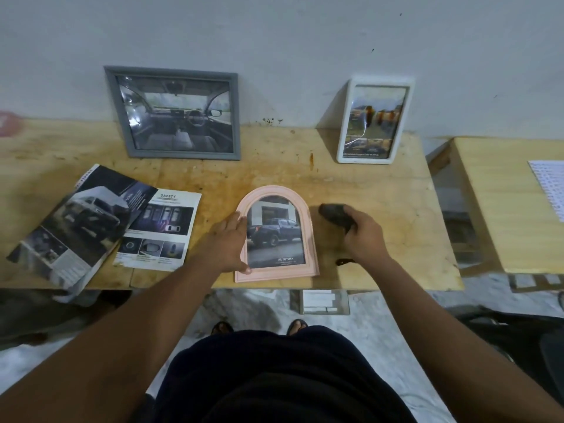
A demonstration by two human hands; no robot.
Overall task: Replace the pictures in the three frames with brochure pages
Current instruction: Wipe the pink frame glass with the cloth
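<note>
A pink arched frame [309,236] lies flat near the table's front edge and shows a page with a blue pickup truck. My left hand [227,242] grips its left side, thumb at the bottom corner. My right hand [358,232], just right of the frame, is closed around a dark object [332,213] that I cannot identify. A grey frame [180,112] with a car-interior page leans on the wall at the back left. A white frame [374,120] with a brochure page leans at the back right. The open brochure [79,224] and a loose safety page [158,233] lie at the left.
The wooden table [381,184] ends just in front of the pink frame. A second table [494,203] with a printed sheet [549,187] stands to the right across a gap. A small tray [323,302] sits on the floor below. My feet stand under the table's edge.
</note>
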